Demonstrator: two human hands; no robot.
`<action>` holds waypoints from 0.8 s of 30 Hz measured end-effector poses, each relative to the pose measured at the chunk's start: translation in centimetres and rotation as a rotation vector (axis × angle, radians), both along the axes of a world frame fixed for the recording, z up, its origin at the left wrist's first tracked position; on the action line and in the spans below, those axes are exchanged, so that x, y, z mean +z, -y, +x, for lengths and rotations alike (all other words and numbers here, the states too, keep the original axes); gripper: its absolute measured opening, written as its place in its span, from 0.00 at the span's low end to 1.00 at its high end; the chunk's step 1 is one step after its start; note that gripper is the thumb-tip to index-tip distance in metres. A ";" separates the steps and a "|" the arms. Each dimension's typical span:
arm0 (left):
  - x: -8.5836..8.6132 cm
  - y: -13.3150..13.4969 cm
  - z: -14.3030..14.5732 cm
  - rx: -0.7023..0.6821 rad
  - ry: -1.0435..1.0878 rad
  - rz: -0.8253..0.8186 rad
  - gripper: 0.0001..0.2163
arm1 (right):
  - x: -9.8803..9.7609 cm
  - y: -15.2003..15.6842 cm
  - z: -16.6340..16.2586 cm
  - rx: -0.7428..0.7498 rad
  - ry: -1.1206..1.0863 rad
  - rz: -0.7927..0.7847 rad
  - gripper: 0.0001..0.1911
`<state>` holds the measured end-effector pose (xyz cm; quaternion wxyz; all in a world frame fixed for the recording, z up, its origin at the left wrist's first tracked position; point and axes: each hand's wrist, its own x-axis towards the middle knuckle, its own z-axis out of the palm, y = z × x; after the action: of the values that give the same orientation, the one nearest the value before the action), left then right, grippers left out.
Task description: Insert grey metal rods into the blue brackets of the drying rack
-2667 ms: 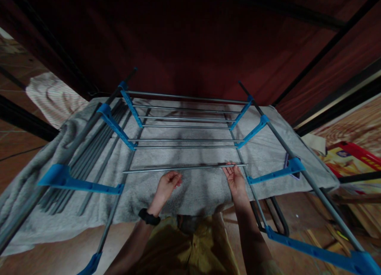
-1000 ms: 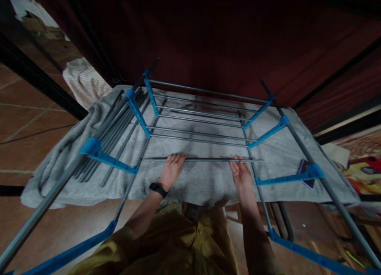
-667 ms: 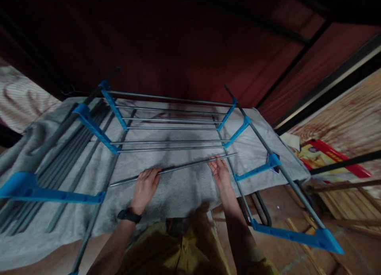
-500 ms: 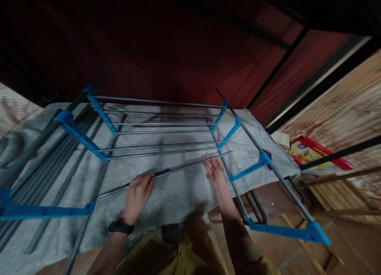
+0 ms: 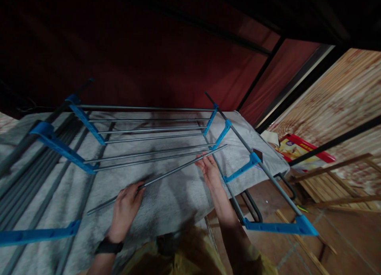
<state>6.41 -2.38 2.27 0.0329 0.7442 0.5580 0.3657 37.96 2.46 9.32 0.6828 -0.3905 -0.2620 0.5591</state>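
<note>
A thin grey metal rod [image 5: 171, 172] runs on a slant above the grey towel [image 5: 166, 199]. My left hand [image 5: 126, 205] grips its lower left part, and my right hand [image 5: 209, 170] pinches its upper right end beside a blue plastic arm [image 5: 220, 135] of the drying rack [image 5: 143, 124]. The rack's grey side tubes carry several blue arms, and fitted cross rods span the far section.
Loose grey rods [image 5: 26, 172] lie on the towel at the left. A blue arm [image 5: 279, 227] juts out at the lower right over the tiled floor. A red printed box [image 5: 300, 150] and wooden slats [image 5: 336, 183] sit at the right. A dark red wall stands behind.
The rod lay level in front of me a second ago; now its left end is lower and nearer me, and its right end is raised toward the blue arm. My view has swung right.
</note>
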 end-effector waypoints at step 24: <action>1.6 0.5 3.1 0.018 0.213 -0.095 0.19 | 4.5 0.6 -3.4 0.184 0.174 0.032 0.18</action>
<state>9.50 -2.84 3.86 0.1239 0.6937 0.5746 0.4163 34.53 1.90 13.81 0.6095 -0.4008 -0.3640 0.5791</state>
